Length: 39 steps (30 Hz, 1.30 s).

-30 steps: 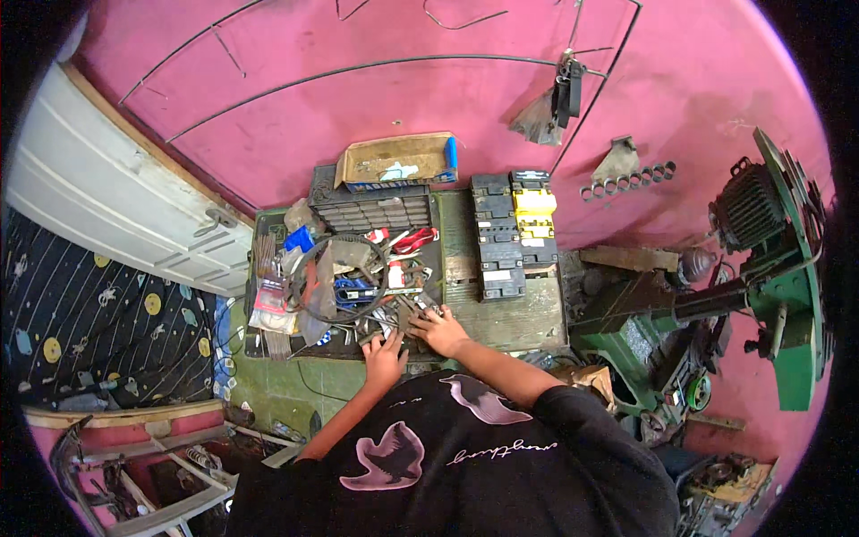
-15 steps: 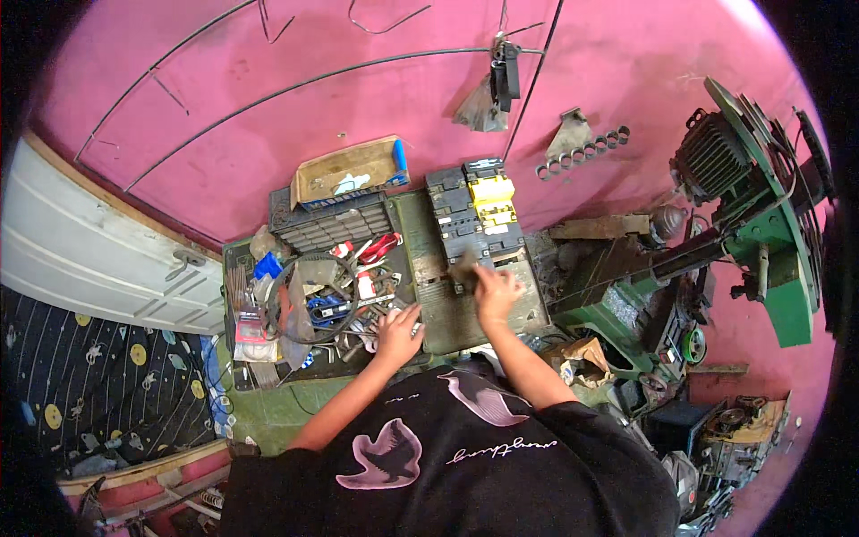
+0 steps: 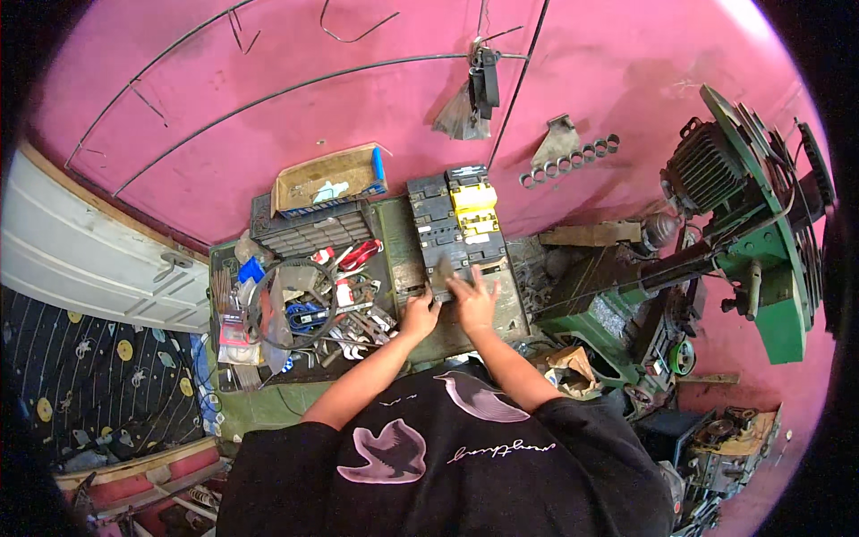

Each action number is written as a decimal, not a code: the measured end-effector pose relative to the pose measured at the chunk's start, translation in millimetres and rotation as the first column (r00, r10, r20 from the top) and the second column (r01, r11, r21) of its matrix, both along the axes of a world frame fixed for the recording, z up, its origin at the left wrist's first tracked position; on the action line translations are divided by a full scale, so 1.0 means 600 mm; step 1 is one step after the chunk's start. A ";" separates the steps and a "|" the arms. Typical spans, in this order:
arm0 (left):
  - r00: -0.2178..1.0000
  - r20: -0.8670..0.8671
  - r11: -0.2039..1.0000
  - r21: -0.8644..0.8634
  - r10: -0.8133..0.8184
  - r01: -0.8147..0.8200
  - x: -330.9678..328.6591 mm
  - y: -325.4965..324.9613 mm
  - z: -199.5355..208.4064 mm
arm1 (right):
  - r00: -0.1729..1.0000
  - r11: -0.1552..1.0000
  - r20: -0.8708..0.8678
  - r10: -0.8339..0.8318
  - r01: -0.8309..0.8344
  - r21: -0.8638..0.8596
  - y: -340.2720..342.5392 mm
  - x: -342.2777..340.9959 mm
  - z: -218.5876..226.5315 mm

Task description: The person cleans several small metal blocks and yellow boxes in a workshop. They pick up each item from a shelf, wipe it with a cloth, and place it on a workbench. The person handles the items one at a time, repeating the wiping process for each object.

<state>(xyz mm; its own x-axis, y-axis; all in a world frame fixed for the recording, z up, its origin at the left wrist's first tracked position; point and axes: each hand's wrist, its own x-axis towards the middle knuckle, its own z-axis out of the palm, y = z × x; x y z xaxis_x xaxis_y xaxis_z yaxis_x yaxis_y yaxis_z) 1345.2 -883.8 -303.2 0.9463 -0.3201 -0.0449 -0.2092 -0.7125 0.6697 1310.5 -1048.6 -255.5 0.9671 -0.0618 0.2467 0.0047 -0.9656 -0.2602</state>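
Both my hands meet over the bench top in front of a block of black cases (image 3: 440, 234). My right hand (image 3: 477, 307) has its thumb side against a small grey-brown, wedge-shaped piece (image 3: 444, 271), which it seems to pinch while its other fingers stick up. The piece is blurred, so its kind is unclear. Just left of it, my left hand (image 3: 419, 317) is curled at the near edge of the cases, its fingertips close to the piece. Whatever those fingers hold is hidden. A yellow case (image 3: 474, 208) sits among the black ones on the right.
Left of my hands, a dark tray (image 3: 240, 378) carries loose tools, a black belt loop (image 3: 260, 300) and red-handled pliers (image 3: 361, 254). Behind it, an open cardboard box (image 3: 288, 197) rests on a drawer unit (image 3: 313, 229). A green drill press (image 3: 761, 286) stands at right.
My left hand has moved from the tray's right edge rightward to beside my right hand. My right hand has shifted slightly left with the wedge-shaped piece. The view has turned a little.
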 end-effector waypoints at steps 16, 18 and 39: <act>0.977 -0.074 0.969 0.160 0.200 -0.186 0.024 -0.045 0.087 | 0.953 0.962 0.138 -0.270 0.262 0.070 -0.041 0.119 0.026; 0.989 -0.042 0.980 0.147 0.143 -0.136 0.030 -0.050 0.088 | 0.966 0.971 0.102 -0.236 0.237 -0.003 -0.010 0.135 -0.017; 0.984 -0.145 0.884 0.438 -0.106 0.160 0.070 -0.029 0.134 | 0.962 0.981 0.194 -0.193 0.190 0.034 -0.027 0.215 0.037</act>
